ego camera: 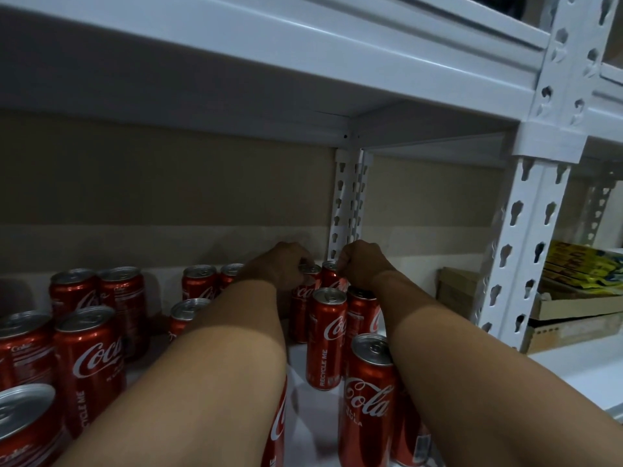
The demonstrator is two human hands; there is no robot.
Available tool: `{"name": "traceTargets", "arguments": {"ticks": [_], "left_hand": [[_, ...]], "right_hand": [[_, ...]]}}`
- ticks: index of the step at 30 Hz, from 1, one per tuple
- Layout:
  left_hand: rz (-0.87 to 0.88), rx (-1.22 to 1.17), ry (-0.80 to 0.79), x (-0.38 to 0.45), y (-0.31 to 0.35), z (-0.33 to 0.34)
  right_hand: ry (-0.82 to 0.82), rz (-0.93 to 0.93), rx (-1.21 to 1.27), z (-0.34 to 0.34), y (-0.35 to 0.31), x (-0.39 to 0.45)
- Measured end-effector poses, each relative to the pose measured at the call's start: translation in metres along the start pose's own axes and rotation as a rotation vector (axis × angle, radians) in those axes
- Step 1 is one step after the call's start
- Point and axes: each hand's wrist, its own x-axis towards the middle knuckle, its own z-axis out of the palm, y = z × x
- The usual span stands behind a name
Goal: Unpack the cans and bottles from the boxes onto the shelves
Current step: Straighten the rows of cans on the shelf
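Cans stand upright at the shelf's (300,362) back right corner. The left hand (279,264) grips one can (305,291) by its rim; the right hand (362,264) grips its neighbour (332,281), both directly under curled fingers.

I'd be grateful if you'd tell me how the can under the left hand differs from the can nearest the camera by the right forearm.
The back can stands at the rear of the shelf, the front can near its edge. The left hand grips the back can's top, while no hand holds the front can. The back can's logo is mostly hidden, the front can's is plain. Both are upright red Coca-Cola cans with unopened silver tops.
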Motion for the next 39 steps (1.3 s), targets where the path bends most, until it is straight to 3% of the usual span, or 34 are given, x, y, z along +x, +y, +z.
{"name": "traceTargets", "arguments": {"ticks": [21, 39], "left_hand": [[0.026, -0.052, 0.030, 0.0002, -0.0064, 0.0021], [0.032, -0.035, 0.020, 0.0006, -0.0075, 0.0022]], "right_hand": [[-0.122, -0.115, -0.115, 0.0061, 0.0029, 0.0078], [-0.132, -0.031, -0.060, 0.0020, -0.0029, 0.0032]]}}
